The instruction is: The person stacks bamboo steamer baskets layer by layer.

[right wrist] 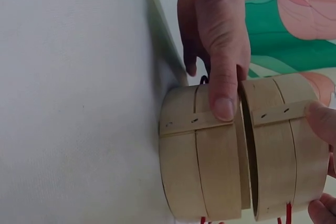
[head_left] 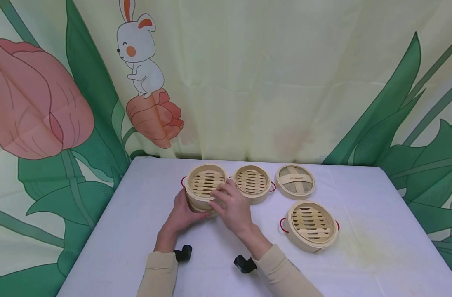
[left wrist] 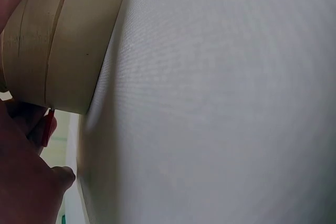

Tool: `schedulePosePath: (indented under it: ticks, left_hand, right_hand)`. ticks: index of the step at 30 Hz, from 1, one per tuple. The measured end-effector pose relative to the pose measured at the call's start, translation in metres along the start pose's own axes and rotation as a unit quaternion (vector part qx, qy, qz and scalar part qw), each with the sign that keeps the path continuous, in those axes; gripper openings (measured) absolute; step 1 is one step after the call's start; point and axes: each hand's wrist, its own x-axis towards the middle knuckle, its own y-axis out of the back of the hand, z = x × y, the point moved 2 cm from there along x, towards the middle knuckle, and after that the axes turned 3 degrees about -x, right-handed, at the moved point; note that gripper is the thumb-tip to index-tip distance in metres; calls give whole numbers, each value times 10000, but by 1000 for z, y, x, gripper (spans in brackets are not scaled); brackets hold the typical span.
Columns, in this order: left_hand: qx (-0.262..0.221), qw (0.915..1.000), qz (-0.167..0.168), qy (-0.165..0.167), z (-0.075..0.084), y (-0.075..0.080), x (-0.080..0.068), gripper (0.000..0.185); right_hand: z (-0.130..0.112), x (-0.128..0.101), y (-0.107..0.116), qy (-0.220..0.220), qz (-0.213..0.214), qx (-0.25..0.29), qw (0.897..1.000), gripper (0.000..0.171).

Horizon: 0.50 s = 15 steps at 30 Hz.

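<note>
Two round bamboo steamer baskets are stacked at the table's back left. My left hand [head_left: 183, 212] grips the lower steamer basket [right wrist: 210, 156] from its left side, thumb across the front wall. Above it, my right hand [head_left: 233, 206] holds the upper steamer basket [head_left: 201, 199] by its right side, with fingertips at the rim and thumb on the wall. A narrow gap shows between the two baskets in the right wrist view. Slats line the upper one's floor, and a red handle [head_left: 183, 181] sticks out on its left.
Right of the stack stands another slatted steamer basket [head_left: 253, 201], then a woven steamer lid [head_left: 295, 181]. A further steamer basket [head_left: 312, 225] with red handles sits nearer, at right. All rest on a white-covered table [head_left: 363, 264] before a printed curtain [head_left: 285, 82].
</note>
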Motion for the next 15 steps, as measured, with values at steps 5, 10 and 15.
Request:
schedulePosePath:
  ticks: [5, 10, 15]
  left_hand:
    - [33, 9998, -67, 192, 1, 0, 0, 124]
    - [17, 9999, 42, 100, 1, 0, 0, 123]
    - [36, 10000, 33, 83, 0, -1, -1, 123]
  right_hand:
    - [-2, -1, -2, -45, -42, -78, 10000, 26]
    - [-5, -2, -3, -65, -76, -123, 9999, 26]
    - [-5, -4, -5, -67, -111, -221, 9997, 27]
